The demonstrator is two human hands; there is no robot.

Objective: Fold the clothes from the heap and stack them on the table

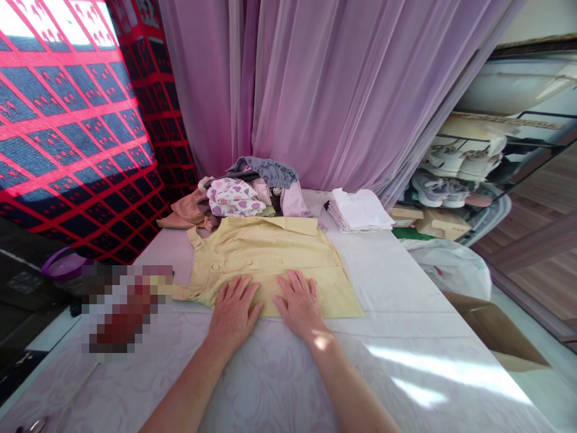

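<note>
A yellow buttoned dress (270,258) with shoulder straps lies spread sideways on the covered table, straps to the left and hem to the right. Part of its upper edge is folded over. My left hand (234,307) rests flat on the near side of the dress, fingers spread. Beside it, my right hand (300,300) also lies flat on the fabric with its fingers apart. Neither hand grips anything. Several buttons run along the dress just beyond my fingertips.
Behind the dress sits a heap of crumpled clothes (238,195). A folded white stack (360,210) lies at the back right. A blurred-out reddish object (124,316) is on the left. Past the table's right edge are a cardboard box (496,331) and a shoe rack (518,144).
</note>
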